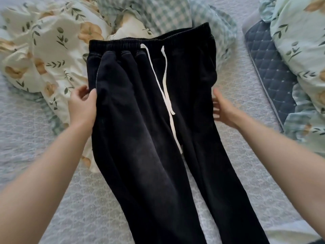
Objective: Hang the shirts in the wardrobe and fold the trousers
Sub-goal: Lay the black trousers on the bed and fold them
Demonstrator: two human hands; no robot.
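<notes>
Lying flat on the bed, waist away from the person and legs running toward the lower edge of the view, the black trousers (149,138) are of a soft, matte, finely ribbed cloth, faded to charcoal grey down the left leg. Their waistband (133,43) is a broad elastic band gathered into close vertical puckers, and a flat white drawstring (165,81) of woven tape hangs from it in two long strips that cross near the crotch. A fold of the left hip lies turned over the front, its own gathered top sitting just below the waistband. The left grip (82,104), a bare hand, pinches the outer edge of that fold at hip height, thumb on top of the cloth and fingers curled behind it. The right grip (224,111), also bare, is blurred; its fingers are straight and spread just beside the trousers' right edge, and whether they touch the cloth cannot be told. The bed cover (26,129) under everything is pale grey with a stitched, net-like quilted pattern. Upper left, a rumpled cream duvet (44,50) printed with tan flowers and green leafy sprigs touches the trousers' left side; its reverse, a pale green-and-white gingham fabric (158,13), bunches up behind the waistband. At the right lie a navy diamond-quilted pad (269,67) with a grey bound edge and, on it, a mint floral pillow (299,41) with a ruffled border.
</notes>
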